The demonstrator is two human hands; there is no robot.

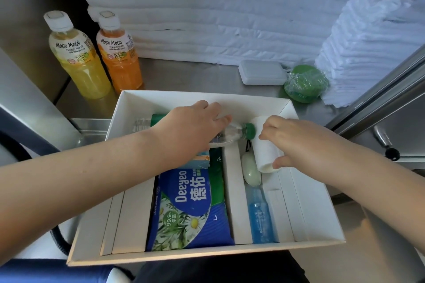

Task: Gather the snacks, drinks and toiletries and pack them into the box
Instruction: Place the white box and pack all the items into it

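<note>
Both hands are inside the box (315,195): the left hand (193,126) is closed over a clear water bottle (230,134) lying crosswise, the right hand (289,142) pinches a white roll (264,151) beside its cap. The bottle should be pressed flat against the far wall, so room is kept for the two juice bottles (80,62) waiting beyond the left hand.

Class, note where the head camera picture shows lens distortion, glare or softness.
Head view: wide-angle bending curves the box edges and the metal rail at right; daylight washes out the stacked towels; the blue wipes pack reads sharply; frame corners go soft.
</note>
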